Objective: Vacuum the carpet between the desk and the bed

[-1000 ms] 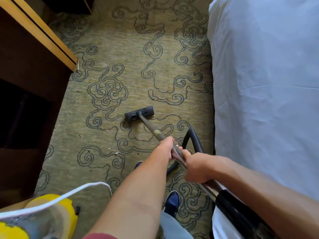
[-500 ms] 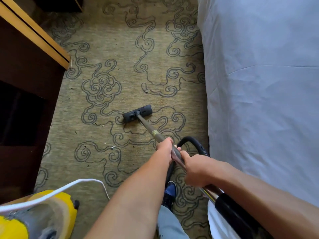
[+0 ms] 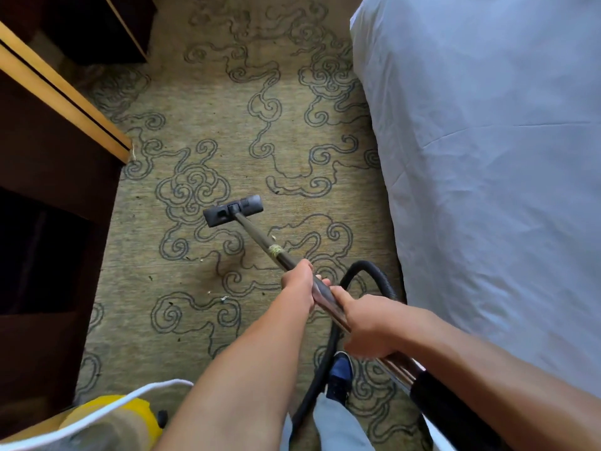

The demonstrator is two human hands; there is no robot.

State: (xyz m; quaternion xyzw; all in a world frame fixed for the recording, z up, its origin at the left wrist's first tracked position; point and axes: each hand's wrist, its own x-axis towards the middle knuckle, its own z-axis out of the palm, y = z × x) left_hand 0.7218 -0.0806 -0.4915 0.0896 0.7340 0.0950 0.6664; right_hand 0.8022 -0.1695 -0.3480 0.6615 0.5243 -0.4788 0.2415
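On carpet (image 3: 227,125), both hands grip wand (image 3: 260,237)

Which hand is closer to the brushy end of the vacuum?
The left hand. It grips the wand further down, nearer the floor head; the right hand holds higher up.

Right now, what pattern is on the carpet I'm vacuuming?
Olive-tan carpet with dark blue-grey swirling cloud-like outlines, shown best in the head view.

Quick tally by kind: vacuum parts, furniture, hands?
Vacuum parts: 4 (floor head, wand, black hose, yellow canister)
Furniture: 2 (desk, bed)
Hands: 2 (left hand, right hand)
Total: 8
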